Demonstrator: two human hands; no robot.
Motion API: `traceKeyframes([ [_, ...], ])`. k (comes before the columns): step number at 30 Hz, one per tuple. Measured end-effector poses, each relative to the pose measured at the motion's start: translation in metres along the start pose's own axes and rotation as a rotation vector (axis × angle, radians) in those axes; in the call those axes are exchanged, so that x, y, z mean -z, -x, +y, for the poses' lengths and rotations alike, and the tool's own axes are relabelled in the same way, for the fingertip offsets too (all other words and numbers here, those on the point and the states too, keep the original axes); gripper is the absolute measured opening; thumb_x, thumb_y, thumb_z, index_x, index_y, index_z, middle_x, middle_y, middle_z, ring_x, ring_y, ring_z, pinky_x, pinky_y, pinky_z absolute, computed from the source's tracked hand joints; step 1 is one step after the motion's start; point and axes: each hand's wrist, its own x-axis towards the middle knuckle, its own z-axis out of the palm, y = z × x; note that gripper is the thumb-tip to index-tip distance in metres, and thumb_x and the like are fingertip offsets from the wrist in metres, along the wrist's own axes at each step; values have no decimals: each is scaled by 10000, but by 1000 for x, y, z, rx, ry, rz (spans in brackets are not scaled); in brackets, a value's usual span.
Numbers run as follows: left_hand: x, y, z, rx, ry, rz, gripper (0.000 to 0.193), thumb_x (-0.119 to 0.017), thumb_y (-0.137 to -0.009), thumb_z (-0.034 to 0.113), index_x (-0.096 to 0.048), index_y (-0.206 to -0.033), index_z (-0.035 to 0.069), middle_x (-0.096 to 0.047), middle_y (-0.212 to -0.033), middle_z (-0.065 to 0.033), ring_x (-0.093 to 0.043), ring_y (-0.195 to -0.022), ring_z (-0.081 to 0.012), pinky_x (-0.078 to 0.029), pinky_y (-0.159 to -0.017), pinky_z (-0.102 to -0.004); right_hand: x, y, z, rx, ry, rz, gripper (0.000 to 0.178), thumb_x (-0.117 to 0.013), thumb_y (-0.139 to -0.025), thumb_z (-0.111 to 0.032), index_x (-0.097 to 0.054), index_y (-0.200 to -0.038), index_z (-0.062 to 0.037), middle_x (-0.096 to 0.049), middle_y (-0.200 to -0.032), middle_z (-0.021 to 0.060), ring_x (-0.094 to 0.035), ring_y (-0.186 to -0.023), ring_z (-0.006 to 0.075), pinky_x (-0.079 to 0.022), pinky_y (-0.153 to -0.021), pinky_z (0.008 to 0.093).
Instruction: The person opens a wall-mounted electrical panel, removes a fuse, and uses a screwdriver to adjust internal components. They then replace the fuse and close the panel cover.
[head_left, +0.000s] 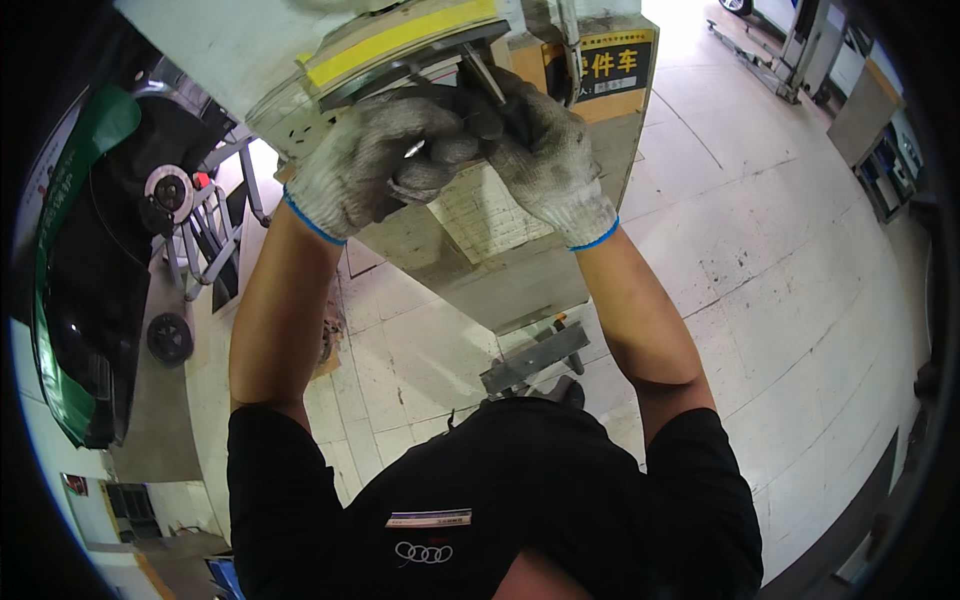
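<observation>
Both my hands wear grey-white knit gloves with dark, soiled fingers and blue cuffs, and they meet at the near edge of a worn metal cabinet (490,285). My left hand (375,160) is closed, its fingers curled in around something dark; a small bright glint shows there, but the thing is mostly hidden. Close beside it, my right hand (545,165) closes at the lower end of a shiny metal rod (484,72). That rod slants down from a dark curved bar (415,62), which lies along a yellow strip (400,38) on the cabinet top.
A black and yellow label (617,65) is on the cabinet's right side. At left, a dark car body with a green cover (105,130) stands by a metal frame (215,225) and a small black wheel (170,339). A grey metal bar (535,358) sits low by my foot. Pale tiled floor (740,270) spreads right.
</observation>
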Motion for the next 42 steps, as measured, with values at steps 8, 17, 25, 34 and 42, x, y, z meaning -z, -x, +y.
traceKeyframes([
  [8, -6, 2, -1, -153, -160, -4, 357, -602, -969, 108, -651, -1276, -65, -723, -940, -94, -433, -560, -28, -315, -484, -172, 37, 51, -34, -242, 93, -123, 319, -746, -961, -189, -684, -1199, 14, -728, -853, 123, -670, -723, 161, -538, -678, 327],
  [17, -4, 2, 1, -153, -240, 80, 316, -583, -1020, 94, -644, -1276, -80, -732, -1107, -149, -592, -764, -44, -403, -541, -160, 45, 68, -83, -315, 289, -179, 281, -691, -1013, -212, -698, -1115, 50, -664, -763, 119, -600, -655, 165, -504, -648, 335],
  [25, 4, -8, -4, -13, -36, 14, 370, -624, -1011, 260, -601, -1228, -39, -550, -948, -18, -481, -708, -83, -347, -511, -169, -5, 88, -100, -779, -294, -297, 372, -493, -1118, -299, -675, -1192, 18, -551, -668, 22, -470, -521, 68, -367, -494, 255],
  [34, 4, -10, -10, -219, -335, 157, 363, -651, -968, 162, -652, -1243, -74, -657, -999, -90, -613, -800, -129, -360, -482, -144, -27, 91, -99, -891, -607, -86, 485, -429, -1118, -412, -623, -1171, 30, -522, -600, 20, -411, -427, 79, -327, -414, 251],
  [42, 1, -9, -4, -64, -61, 93, 375, -645, -970, 170, -664, -1249, -80, -710, -1000, -124, -688, -796, -157, -401, -484, -153, -20, 85, -101, -875, -530, -110, 476, -448, -1118, -393, -646, -1154, 38, -472, -577, -12, -373, -452, 63, -308, -446, 254],
])
